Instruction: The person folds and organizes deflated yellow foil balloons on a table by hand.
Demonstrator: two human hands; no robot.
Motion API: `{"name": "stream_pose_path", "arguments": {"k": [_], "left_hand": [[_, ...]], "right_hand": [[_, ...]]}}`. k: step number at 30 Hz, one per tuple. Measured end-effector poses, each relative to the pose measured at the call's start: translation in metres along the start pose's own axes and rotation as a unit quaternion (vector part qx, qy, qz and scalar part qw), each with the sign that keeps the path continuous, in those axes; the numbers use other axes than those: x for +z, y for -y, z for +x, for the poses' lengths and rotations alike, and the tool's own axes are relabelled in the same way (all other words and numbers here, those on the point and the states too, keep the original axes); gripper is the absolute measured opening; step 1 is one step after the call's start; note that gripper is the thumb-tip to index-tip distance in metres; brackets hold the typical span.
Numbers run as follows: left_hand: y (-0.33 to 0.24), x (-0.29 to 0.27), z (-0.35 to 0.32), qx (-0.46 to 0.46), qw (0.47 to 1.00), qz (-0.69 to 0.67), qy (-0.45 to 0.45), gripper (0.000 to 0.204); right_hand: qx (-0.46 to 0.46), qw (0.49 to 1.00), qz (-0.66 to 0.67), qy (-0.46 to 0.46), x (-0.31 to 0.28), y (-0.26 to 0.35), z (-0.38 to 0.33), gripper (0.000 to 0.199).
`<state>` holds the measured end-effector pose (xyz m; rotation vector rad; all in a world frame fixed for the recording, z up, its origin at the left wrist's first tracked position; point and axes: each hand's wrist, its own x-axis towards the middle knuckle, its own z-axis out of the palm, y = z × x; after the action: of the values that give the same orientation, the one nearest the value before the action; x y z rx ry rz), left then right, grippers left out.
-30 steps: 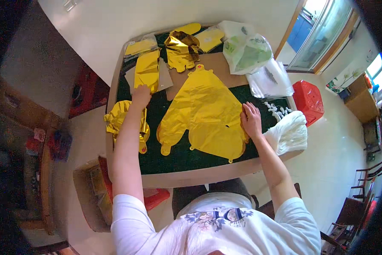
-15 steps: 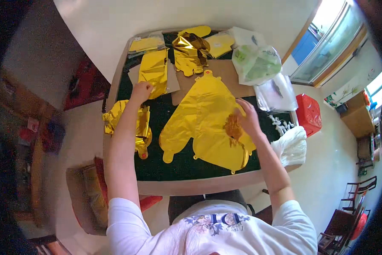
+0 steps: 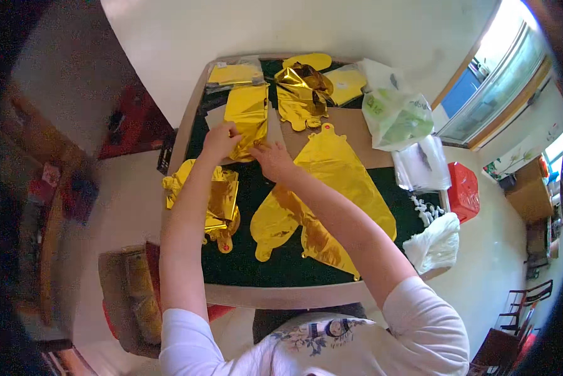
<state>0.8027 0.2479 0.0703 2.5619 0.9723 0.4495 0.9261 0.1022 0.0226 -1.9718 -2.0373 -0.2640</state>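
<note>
My left hand (image 3: 220, 143) pinches the left side of a folded gold foil balloon (image 3: 247, 109) at the upper left of the table. My right hand (image 3: 272, 161) has its fingertips at the lower right corner of that same balloon, closed on the edge. A large gold foil balloon (image 3: 344, 172) lies spread flat in the middle, partly hidden under my right forearm. Beside my left forearm lies a crumpled pile of gold foil balloons (image 3: 224, 199), partly covered by that arm.
At the back are a shiny crumpled gold balloon (image 3: 303, 91) and flat packed gold foil (image 3: 236, 74). To the right sit a white plastic bag (image 3: 397, 116), clear packaging (image 3: 422, 164), white cord (image 3: 427, 210), a white bundle (image 3: 433, 244) and a red stool (image 3: 463, 191).
My right hand has left the right side of the spread balloon and crossed left to the folded one. My left hand stays at the folded balloon. The view has shifted slightly.
</note>
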Motion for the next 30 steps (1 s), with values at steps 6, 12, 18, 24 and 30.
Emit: {"name": "stream_pose_path", "arguments": {"k": [6,12,18,24,30], "left_hand": [[0.009,-0.032,0.003,0.006,0.993,0.003,-0.115,0.015],[-0.023,-0.067,0.006,0.111,0.964,0.221,-0.100,0.019],[-0.032,-0.045,0.008,0.255,0.853,0.280,-0.360,0.030],[-0.016,0.008,0.002,0.144,0.973,0.118,-0.139,0.045],[0.045,0.058,0.019,0.037,0.973,0.228,0.000,0.052]], "right_hand": [[0.073,0.985,-0.069,0.139,-0.014,0.014,0.034,0.025],[0.132,0.972,0.108,-0.162,-0.049,-0.015,0.090,0.036],[0.128,0.969,0.213,-0.012,-0.061,-0.020,0.121,0.026],[0.160,0.951,0.224,-0.137,-0.058,-0.047,0.127,0.020],[0.023,0.936,0.254,-0.245,-0.087,-0.031,0.143,0.013]]}}
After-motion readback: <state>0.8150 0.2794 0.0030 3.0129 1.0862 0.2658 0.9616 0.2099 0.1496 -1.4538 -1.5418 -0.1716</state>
